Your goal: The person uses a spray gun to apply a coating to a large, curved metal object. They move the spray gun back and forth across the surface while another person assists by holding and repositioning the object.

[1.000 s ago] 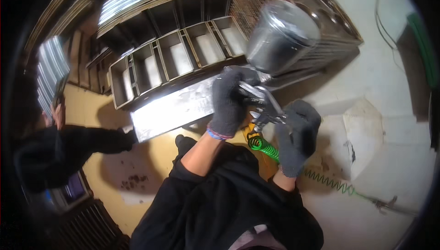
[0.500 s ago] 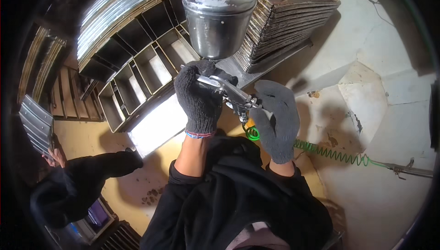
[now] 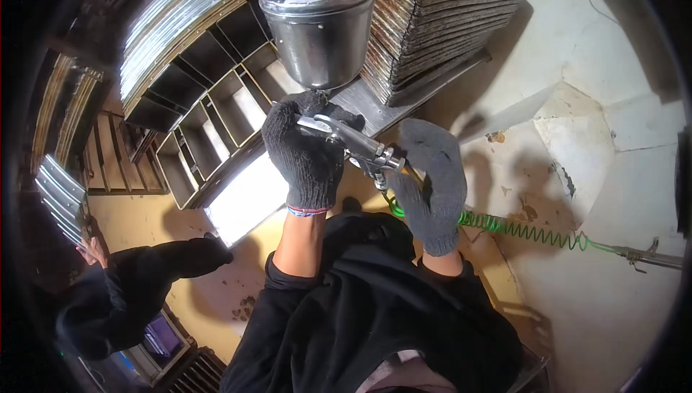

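My left hand (image 3: 304,151), in a dark grey knit glove, is closed round a metal spray gun (image 3: 353,140). A shiny lidded metal cup (image 3: 317,29) stands above the gun, tilted slightly. My right hand (image 3: 435,184), gloved too, is beside the gun's metal end, its fingers stretched out and the palm turned toward it. Something thin and orange-yellow (image 3: 414,173) shows between that end and the palm; I cannot make out what it is. Below the gun, a coiled green hose (image 3: 512,226) passes behind my right wrist.
Rectangular metal pans (image 3: 232,108) and stacked trays with round hollows (image 3: 461,32) stand ahead on a metal surface (image 3: 367,108). At right the hose joins a pipe fitting (image 3: 644,256) by the wall. A co-worker (image 3: 122,292) at left handles a ribbed metal pan (image 3: 61,195).
The spray gun, its cup and both my hands have shifted slightly left in view. An orange-yellow streak now shows by my right palm, where a pale one was before.
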`<act>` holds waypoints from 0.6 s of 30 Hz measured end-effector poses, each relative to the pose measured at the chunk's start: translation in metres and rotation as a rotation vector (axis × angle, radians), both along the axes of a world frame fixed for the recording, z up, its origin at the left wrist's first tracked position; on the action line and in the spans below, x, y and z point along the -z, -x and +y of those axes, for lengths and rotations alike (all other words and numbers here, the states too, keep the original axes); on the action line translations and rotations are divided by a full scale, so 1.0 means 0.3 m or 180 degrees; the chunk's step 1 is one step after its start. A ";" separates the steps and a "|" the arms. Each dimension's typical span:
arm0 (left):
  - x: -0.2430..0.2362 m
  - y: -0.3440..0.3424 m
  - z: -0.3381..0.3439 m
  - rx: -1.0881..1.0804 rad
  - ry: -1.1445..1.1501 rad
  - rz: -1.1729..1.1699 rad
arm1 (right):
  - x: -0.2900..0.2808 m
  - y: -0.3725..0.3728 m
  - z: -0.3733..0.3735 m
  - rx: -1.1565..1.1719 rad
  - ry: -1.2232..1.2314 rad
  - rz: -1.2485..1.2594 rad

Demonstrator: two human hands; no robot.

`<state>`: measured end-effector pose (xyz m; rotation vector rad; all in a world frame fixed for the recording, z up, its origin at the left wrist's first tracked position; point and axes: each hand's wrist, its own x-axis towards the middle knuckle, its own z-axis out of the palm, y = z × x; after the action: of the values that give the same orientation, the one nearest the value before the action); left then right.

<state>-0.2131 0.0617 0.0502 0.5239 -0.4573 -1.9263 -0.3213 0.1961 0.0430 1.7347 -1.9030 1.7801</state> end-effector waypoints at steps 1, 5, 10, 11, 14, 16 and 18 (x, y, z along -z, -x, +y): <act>0.001 -0.002 0.008 -0.0021 -0.0006 -0.0102 | 0.004 0.003 0.010 -0.0041 -0.0060 0.0053; 0.033 -0.023 0.013 -0.0530 0.1130 -0.1498 | 0.003 -0.009 -0.023 -0.0602 -0.0237 -0.0427; 0.085 -0.002 0.048 -0.0894 0.2124 -0.3461 | 0.111 -0.010 -0.128 -0.1093 -0.0221 -0.0470; 0.120 0.006 0.037 -0.0683 0.1777 -0.2716 | 0.122 -0.014 -0.130 -0.1120 -0.0390 -0.0617; 0.174 0.017 0.010 -0.0353 0.1455 -0.1631 | 0.146 -0.066 -0.113 -0.1152 -0.0672 -0.1233; 0.182 0.004 -0.014 -0.0517 0.1852 -0.2715 | 0.173 -0.080 -0.130 -0.1046 -0.0738 -0.1397; 0.282 -0.086 -0.120 -0.1126 0.3156 -0.4230 | 0.204 -0.090 -0.140 -0.0810 -0.0768 -0.1448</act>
<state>-0.1873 0.0258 -0.0344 1.0335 -1.8513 -0.5882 -0.2943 0.1541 -0.0183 1.8394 -2.2277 2.2875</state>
